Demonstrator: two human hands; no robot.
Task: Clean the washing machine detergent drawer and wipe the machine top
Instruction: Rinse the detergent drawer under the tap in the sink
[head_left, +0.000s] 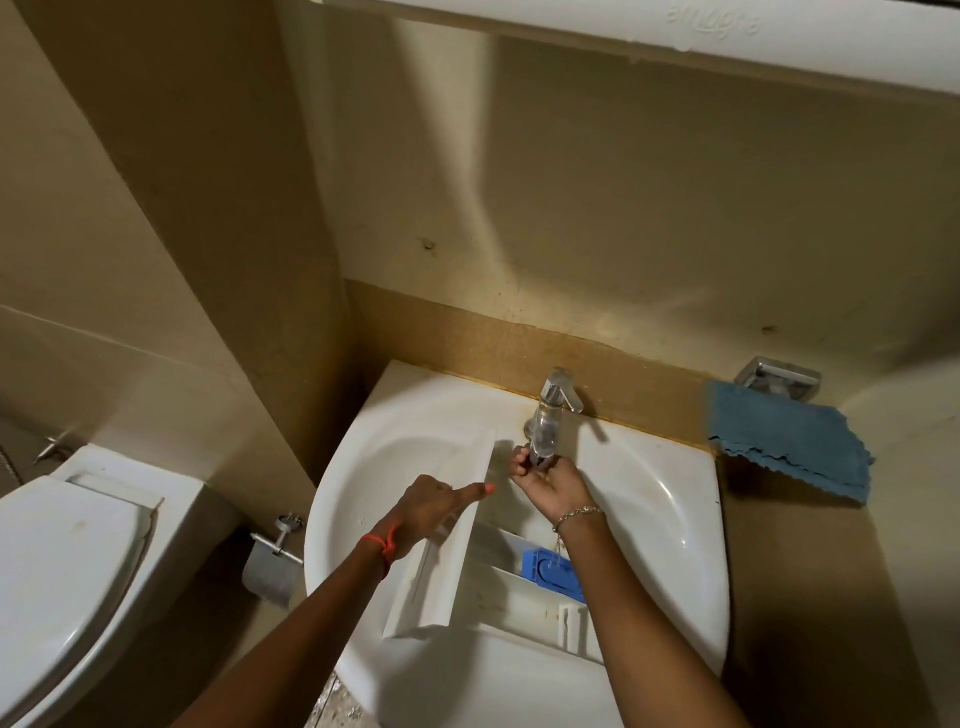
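The white detergent drawer (498, 587) lies in the white washbasin (670, 499), its front panel standing on the left and a blue insert (545, 569) in a compartment. My left hand (434, 506) holds the drawer's front panel, thumb stretched along its top edge. My right hand (545, 480) is raised under the chrome tap (550, 415) and its fingers curl round the end of the spout.
A blue cloth (789, 447) hangs on the wall to the right of the basin, under a chrome holder (779, 384). A toilet (67, 561) stands at the left, with a paper holder (272, 561) between it and the basin. A white cabinet edge (675, 36) runs overhead.
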